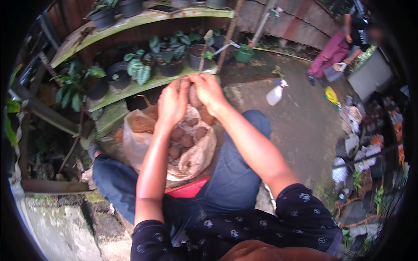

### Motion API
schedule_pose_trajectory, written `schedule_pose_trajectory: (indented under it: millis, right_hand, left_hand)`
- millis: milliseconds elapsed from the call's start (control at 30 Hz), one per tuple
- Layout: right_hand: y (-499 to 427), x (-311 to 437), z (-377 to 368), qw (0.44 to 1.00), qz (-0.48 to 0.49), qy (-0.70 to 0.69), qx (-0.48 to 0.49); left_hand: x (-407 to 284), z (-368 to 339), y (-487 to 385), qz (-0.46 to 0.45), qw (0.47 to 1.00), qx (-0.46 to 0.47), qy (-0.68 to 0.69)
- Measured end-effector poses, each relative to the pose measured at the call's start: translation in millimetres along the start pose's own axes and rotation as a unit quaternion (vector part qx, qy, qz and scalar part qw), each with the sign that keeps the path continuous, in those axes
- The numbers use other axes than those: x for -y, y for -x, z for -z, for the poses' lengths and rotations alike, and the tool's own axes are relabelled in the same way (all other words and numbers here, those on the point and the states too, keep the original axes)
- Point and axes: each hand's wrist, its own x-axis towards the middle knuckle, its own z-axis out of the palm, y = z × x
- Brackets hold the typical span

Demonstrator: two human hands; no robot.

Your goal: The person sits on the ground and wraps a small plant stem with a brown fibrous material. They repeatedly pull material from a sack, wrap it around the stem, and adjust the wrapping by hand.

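Note:
My left hand (173, 101) and my right hand (208, 93) meet at their fingertips around a brown, soil-like lump (194, 97). A thin upright stem (202, 57) with a pale leaf at its tip rises from between the fingers; its lower end is hidden. Below my hands, between my legs, stands an open woven sack (199, 156) with its rim rolled down. Several rounded brown lumps (185, 139) lie inside it. Against the sack's left side is a clear plastic bag (132, 130) with brown fibre (142, 124), probably coconut coir.
Potted leafy plants (169, 62) line a mossy two-tier shelf (127, 91) ahead. A spray bottle (275, 94) stands on the ground to the right, and a green pot (243, 53) farther back. Another person (333, 49) holds a bag at upper right. Mixed clutter (356, 146) covers the right side.

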Motion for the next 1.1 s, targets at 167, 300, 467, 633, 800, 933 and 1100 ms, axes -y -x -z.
schedule_pose_trajectory:
  millis: [167,300,467,633,800,933,1100]
  right_hand:
    - [1.6,-4.8,18.7,0.996,0.038,0.073,-0.034]
    - [5.4,7.9,31.4,0.999,-0.042,-0.003,0.013]
    - [12.8,10.9,37.5,0.995,-0.07,-0.053,0.051]
    - [25.5,22.5,42.4,0.986,-0.066,-0.113,0.106]
    - [20.2,21.4,46.4,0.987,-0.045,-0.105,0.112]
    - [11.3,11.9,45.5,0.99,-0.003,-0.067,0.122]
    - [6.3,4.7,32.8,0.985,-0.065,-0.136,0.085]
  left_hand:
    - [2.7,-13.2,-4.3,0.055,0.995,0.023,-0.075]
    - [1.2,-9.0,-7.5,0.056,0.992,0.111,-0.014]
    - [-6.6,-3.5,-3.3,-0.027,0.989,0.121,0.079]
    - [-0.9,-6.7,-1.2,-0.038,0.967,0.148,0.206]
    - [-7.7,-1.9,-1.8,0.031,0.943,0.211,0.255]
    - [-10.7,12.2,-1.2,0.022,0.969,0.2,0.146]
    - [-11.3,7.3,0.5,-0.008,0.986,0.082,0.143]
